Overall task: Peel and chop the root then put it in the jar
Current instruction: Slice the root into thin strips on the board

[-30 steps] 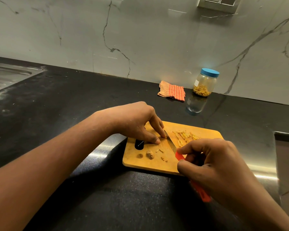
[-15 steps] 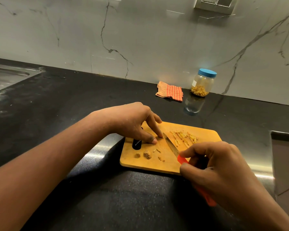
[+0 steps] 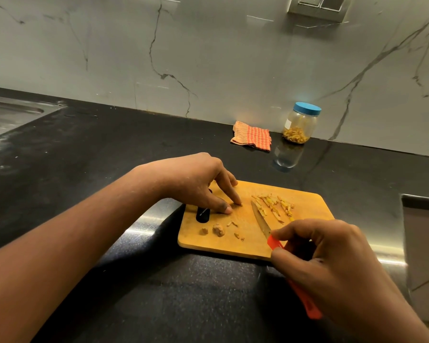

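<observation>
While our right hand point(image 3: 332, 263) curls around the red-handled steel knife point(image 3: 261, 219), blade tip resting forward on the rounded wooden cutting board point(image 3: 312, 206), the head view shows our left hand point(image 3: 196, 184) pressing thumb and forefinger down just left of the blade, apparently to steady what is left to cut. We cannot tell whether a sliver lies beneath them. Pale yellow root strips point(image 3: 275, 206) sit heaped right of the blade, apart from the brown peel scraps point(image 3: 218, 230) near the front edge. The clear plastic jar with a blue lid point(image 3: 300, 125), part-filled and capped, waits well back by the wall on the black stone counter point(image 3: 109, 157), beside a folded orange checked cloth point(image 3: 252, 136). We judge the chopping nearly done, with the transfer to the jar yet to come.
</observation>
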